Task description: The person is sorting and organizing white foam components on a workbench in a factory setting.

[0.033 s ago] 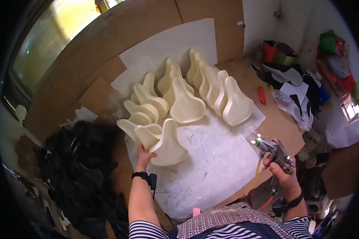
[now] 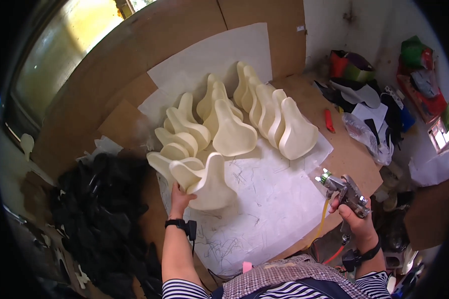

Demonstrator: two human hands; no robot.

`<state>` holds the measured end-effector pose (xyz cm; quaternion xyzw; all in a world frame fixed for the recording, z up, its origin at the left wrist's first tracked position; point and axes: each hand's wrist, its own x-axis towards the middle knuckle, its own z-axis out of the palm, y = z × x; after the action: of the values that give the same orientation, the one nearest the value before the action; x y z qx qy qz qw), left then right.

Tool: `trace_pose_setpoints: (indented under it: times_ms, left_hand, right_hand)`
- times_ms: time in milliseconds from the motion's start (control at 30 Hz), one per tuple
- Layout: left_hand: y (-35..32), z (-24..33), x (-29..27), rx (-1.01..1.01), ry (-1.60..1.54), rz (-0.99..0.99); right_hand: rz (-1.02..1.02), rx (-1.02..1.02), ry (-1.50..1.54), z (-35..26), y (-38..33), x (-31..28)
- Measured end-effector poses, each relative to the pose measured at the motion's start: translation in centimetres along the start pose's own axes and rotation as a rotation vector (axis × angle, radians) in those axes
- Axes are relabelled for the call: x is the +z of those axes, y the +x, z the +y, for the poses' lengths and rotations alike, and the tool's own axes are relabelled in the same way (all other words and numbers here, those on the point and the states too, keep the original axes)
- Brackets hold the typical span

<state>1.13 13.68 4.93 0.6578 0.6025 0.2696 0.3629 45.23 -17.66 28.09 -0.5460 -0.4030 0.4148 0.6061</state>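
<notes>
Pale cream foam bicycle saddles stand in rows on a white sheet (image 2: pixel 279 199). My left hand (image 2: pixel 180 198) is closed on the left edge of the nearest saddle (image 2: pixel 213 187), which stands nose up at the front left. A second saddle (image 2: pixel 183 173) leans right beside it, close to my fingers. In my right hand (image 2: pixel 356 219) is a metal spray gun (image 2: pixel 350 194) with a green-ringed nozzle, pointing up and left towards the saddles, apart from them. Behind stand the middle row's front saddle (image 2: pixel 233 130) and the right row's front saddle (image 2: pixel 298 130).
A heap of black covers (image 2: pixel 105 214) lies to the left. Red and yellow hoses (image 2: pixel 322 219) hang below the spray gun. A red-handled tool (image 2: pixel 329 120) and a plastic bag (image 2: pixel 364 132) lie on the right. Cardboard (image 2: pixel 184 35) lines the back.
The held saddle has shifted very slightly down with my left hand on it. My right hand keeps the spray gun in nearly the same place.
</notes>
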Motion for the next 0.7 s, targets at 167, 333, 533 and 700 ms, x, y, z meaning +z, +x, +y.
trace_pose_setpoints:
  times_ms: [167, 333, 533, 700]
  left_hand:
    - [0.6, 11.8, 1.3, 0.039, -0.442, -0.189]
    - [9.6, 17.4, 7.3, 0.048, -0.587, -0.359]
    - [15.3, 18.3, 10.9, -0.046, -0.612, -0.456]
    - [10.4, 18.2, 12.6, 0.060, -0.465, -0.305]
  right_hand:
    - [-0.002, 0.161, -0.023, 3.5, 3.4, -4.3]
    - [0.005, 0.216, -0.156, 6.5, 4.3, -8.2]
    - [0.053, 0.250, -0.132, 5.5, 3.5, -12.3]
    - [0.152, 0.252, -0.126, 5.8, 3.1, -15.3]
